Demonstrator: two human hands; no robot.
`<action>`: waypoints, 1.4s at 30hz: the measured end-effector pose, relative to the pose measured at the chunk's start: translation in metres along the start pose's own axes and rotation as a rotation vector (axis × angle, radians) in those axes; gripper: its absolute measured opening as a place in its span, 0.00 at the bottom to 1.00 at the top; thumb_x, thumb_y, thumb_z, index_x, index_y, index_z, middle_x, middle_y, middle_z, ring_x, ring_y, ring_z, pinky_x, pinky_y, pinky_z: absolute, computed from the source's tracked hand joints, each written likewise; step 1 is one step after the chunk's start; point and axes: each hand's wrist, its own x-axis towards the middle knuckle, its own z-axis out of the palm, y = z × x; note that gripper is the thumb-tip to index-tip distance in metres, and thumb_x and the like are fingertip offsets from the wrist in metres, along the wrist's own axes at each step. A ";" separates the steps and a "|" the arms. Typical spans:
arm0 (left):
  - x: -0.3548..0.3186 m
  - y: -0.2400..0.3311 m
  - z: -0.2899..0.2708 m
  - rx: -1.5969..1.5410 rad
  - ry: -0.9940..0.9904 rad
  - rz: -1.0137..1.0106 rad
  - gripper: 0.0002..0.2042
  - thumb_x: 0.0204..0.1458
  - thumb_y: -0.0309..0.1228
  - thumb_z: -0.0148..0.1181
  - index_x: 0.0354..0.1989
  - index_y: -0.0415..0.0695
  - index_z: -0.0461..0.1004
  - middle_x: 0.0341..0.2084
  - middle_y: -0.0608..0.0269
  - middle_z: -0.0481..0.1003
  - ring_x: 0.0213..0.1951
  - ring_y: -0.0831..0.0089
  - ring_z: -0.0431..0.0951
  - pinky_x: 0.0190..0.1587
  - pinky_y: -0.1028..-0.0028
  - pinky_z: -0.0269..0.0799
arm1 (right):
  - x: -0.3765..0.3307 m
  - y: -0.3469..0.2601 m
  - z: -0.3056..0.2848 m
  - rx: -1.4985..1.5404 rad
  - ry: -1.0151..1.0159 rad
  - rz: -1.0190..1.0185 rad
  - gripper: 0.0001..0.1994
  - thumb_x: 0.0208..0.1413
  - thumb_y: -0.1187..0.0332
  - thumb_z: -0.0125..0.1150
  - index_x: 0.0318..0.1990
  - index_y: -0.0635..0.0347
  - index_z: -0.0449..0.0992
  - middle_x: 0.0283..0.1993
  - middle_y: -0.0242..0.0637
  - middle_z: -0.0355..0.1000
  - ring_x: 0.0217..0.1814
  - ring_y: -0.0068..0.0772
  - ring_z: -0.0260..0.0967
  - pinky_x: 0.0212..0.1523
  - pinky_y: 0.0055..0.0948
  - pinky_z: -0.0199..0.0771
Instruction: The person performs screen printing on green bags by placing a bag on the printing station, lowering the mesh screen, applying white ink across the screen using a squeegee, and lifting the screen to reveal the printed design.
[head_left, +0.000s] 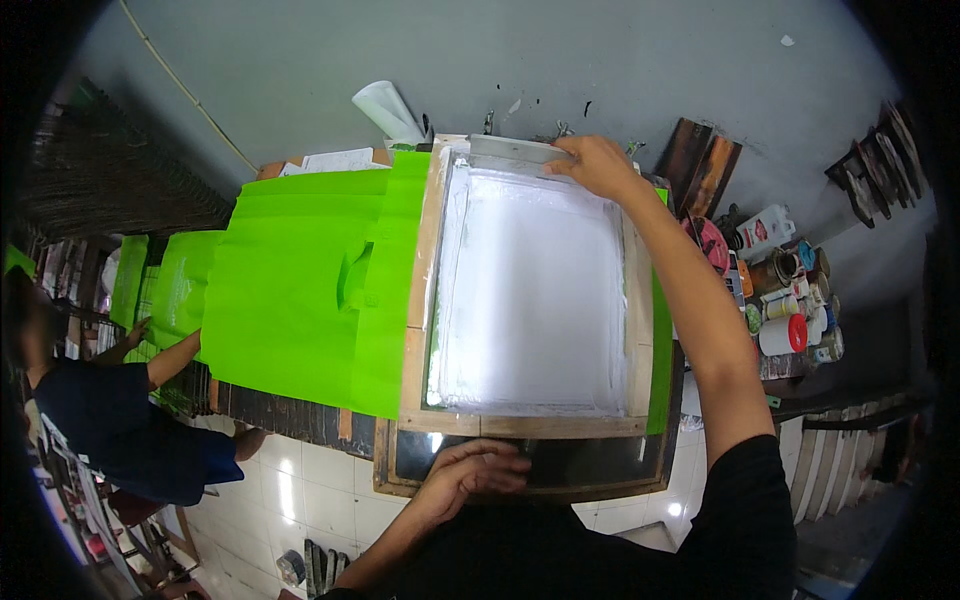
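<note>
Head view: a pale flat blade [512,151] at twelve o'clock on the wood-framed screen [520,425] is gripped by the right hand [597,167]; at six, the left hand [470,480] hangs loosely unclenched; at nine lie green sheets [290,280].

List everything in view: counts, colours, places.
Rectangular wooden frame: 1, pale brown, centre
Smeared flat panel: 1, white, inside frame
Long thin blade: 1, grey, frame's far end
Thin flat sheets: several, green, mostly left
Rolled sheet: 1, white, behind frame
Glossy flat panel: 1, black, near side
Wooden boards: several, dark brown, right
Jars and tubs: several, mixed, right
Co-worker: 1, dark clothes, left
Right hand: 1, bare, on blade
Left hand: 1, bare, over black panel
</note>
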 end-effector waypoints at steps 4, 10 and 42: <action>0.032 0.056 -0.009 0.409 -0.208 0.148 0.09 0.63 0.24 0.54 0.48 0.35 0.76 0.44 0.48 0.81 0.42 0.67 0.83 0.46 0.70 0.79 | 0.008 0.001 -0.002 -0.068 -0.094 0.115 0.26 0.52 0.43 0.68 0.45 0.58 0.83 0.36 0.48 0.80 0.40 0.53 0.78 0.42 0.47 0.75; 0.171 0.240 0.033 1.541 0.330 1.217 0.16 0.57 0.29 0.62 0.53 0.39 0.75 0.51 0.48 0.77 0.54 0.53 0.77 0.59 0.63 0.69 | -0.008 -0.013 0.027 -0.241 0.192 0.199 0.34 0.47 0.32 0.64 0.40 0.58 0.84 0.36 0.47 0.81 0.40 0.49 0.80 0.41 0.46 0.77; 0.041 0.103 0.014 1.721 0.287 0.769 0.10 0.52 0.33 0.70 0.36 0.40 0.85 0.34 0.50 0.83 0.36 0.55 0.82 0.43 0.62 0.78 | -0.265 -0.141 0.036 -0.139 -0.037 0.164 0.32 0.50 0.33 0.63 0.30 0.59 0.80 0.29 0.42 0.77 0.33 0.46 0.77 0.33 0.43 0.75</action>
